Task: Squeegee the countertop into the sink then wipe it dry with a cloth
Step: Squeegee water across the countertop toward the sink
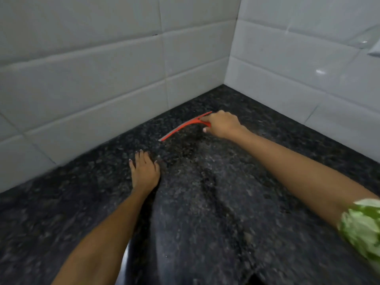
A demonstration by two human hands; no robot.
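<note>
A red squeegee [183,126] lies with its blade on the dark speckled granite countertop [216,202], close to the back corner of the tiled walls. My right hand [223,124] is shut on the squeegee's handle at its right end. My left hand [145,171] rests flat on the countertop, fingers spread, a little nearer to me and to the left of the blade. A wet sheen covers the stone between the two arms. No sink or cloth is in view.
Grey-white tiled walls [102,89] close the counter at the back and on the right [308,79], meeting in a corner. A green patterned sleeve [362,227] shows at the right edge. A shiny dark edge [126,260] appears under my left forearm.
</note>
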